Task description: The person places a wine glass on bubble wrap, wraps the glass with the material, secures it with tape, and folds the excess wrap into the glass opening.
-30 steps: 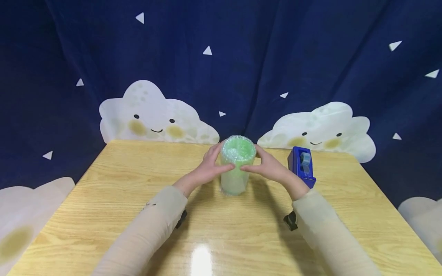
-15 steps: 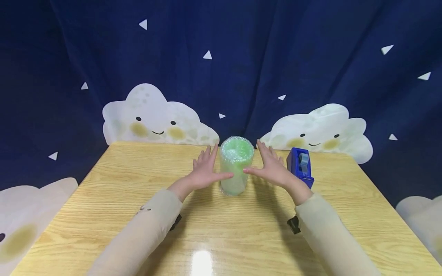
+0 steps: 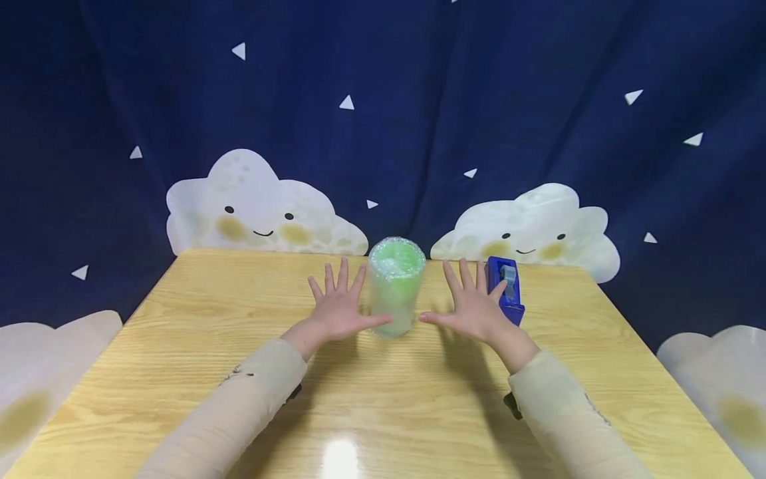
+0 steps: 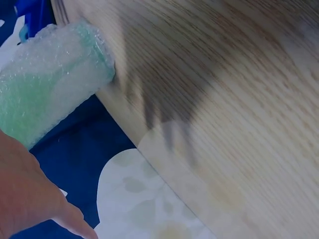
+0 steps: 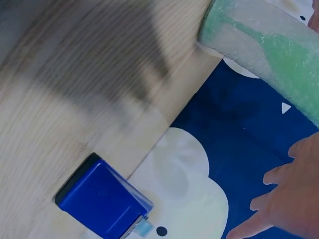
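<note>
A bubble-wrapped cylinder point(image 3: 396, 286), green showing through the clear wrap, stands upright on the wooden table near its back edge. Its wrapped side point(image 4: 55, 74) shows large in the left wrist view. To its left, my left hand point(image 3: 338, 311) is held with fingers spread, the thumb overlapping the cylinder's lower side in the head view. My right hand point(image 3: 475, 311) is spread the same way on the other side, its thumb tip a little apart from the wrap. Neither hand holds anything. In the right wrist view the cylinder point(image 5: 269, 45) sits beyond the right hand point(image 5: 294, 194).
A blue tape dispenser point(image 3: 505, 286) with a roll of clear tape stands just behind the right hand's fingers. The wooden table point(image 3: 395, 406) ends at a dark blue curtain point(image 3: 383, 120) printed with smiling clouds. Dark straps show under both wrists.
Both hands were around the cylinder's upper part; they have let go, moved apart to either side and spread their fingers. The cylinder stays standing on the table. The head view has shifted slightly.
</note>
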The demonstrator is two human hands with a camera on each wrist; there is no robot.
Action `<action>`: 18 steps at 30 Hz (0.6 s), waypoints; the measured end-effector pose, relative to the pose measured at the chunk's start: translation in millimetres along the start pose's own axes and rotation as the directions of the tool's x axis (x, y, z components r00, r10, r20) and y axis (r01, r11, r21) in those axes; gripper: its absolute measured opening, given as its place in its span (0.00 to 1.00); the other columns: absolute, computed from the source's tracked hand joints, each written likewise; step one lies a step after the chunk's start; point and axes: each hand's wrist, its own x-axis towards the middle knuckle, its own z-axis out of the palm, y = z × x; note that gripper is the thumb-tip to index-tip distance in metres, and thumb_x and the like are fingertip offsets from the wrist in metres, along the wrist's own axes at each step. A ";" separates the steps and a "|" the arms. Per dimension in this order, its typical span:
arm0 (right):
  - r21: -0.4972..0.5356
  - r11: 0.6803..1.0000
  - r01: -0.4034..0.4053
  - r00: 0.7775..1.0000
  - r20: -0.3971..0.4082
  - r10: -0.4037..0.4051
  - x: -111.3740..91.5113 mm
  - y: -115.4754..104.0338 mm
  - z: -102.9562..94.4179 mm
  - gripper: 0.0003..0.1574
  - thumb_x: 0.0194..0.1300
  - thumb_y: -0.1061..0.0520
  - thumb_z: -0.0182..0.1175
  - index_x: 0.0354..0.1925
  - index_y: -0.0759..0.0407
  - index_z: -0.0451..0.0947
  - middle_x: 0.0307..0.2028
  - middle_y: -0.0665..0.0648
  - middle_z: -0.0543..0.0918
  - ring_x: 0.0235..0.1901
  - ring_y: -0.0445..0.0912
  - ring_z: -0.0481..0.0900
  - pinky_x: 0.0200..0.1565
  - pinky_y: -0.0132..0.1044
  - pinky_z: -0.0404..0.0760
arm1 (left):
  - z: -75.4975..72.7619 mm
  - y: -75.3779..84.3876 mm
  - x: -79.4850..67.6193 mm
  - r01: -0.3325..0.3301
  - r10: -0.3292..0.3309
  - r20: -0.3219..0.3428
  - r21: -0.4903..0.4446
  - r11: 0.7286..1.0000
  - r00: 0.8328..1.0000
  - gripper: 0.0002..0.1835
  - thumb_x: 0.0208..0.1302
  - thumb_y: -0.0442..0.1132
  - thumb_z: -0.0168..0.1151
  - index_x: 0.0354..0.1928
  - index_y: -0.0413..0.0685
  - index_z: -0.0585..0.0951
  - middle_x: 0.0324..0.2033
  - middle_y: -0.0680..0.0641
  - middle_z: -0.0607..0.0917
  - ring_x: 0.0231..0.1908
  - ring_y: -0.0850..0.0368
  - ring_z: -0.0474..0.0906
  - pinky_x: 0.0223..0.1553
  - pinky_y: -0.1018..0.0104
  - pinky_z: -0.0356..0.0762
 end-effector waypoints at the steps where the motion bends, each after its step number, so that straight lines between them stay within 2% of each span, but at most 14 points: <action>1: 0.001 1.000 0.000 1.000 0.000 0.000 0.4 0.0 0.5 0.68 0.50 0.23 0.55 0.74 0.53 0.37 0.73 0.67 0.35 0.69 0.69 0.27 0.55 0.80 0.28 | -0.3 -0.9 0.2 0.003 -0.003 0.005 0.001 1.000 1.000 0.59 0.48 0.76 0.53 0.74 0.55 0.41 0.72 0.39 0.30 0.69 0.32 0.22 0.62 0.28 0.22; 10: -0.027 1.000 0.007 1.000 -0.030 -0.008 4.6 -2.7 7.8 0.67 0.50 0.23 0.56 0.74 0.51 0.39 0.73 0.66 0.36 0.69 0.69 0.26 0.55 0.80 0.27 | -0.8 -10.2 -0.3 0.010 -0.009 -0.013 0.012 1.000 1.000 0.59 0.47 0.76 0.54 0.74 0.54 0.42 0.72 0.38 0.30 0.69 0.32 0.22 0.62 0.28 0.20; 18: -0.046 0.999 -0.011 1.000 -0.012 0.010 3.2 4.3 14.9 0.67 0.51 0.21 0.53 0.74 0.51 0.38 0.73 0.67 0.37 0.69 0.69 0.28 0.55 0.80 0.30 | 5.8 -11.2 -3.7 0.007 -0.007 -0.022 0.022 1.000 1.000 0.59 0.48 0.76 0.54 0.74 0.55 0.41 0.72 0.38 0.32 0.69 0.32 0.23 0.62 0.28 0.22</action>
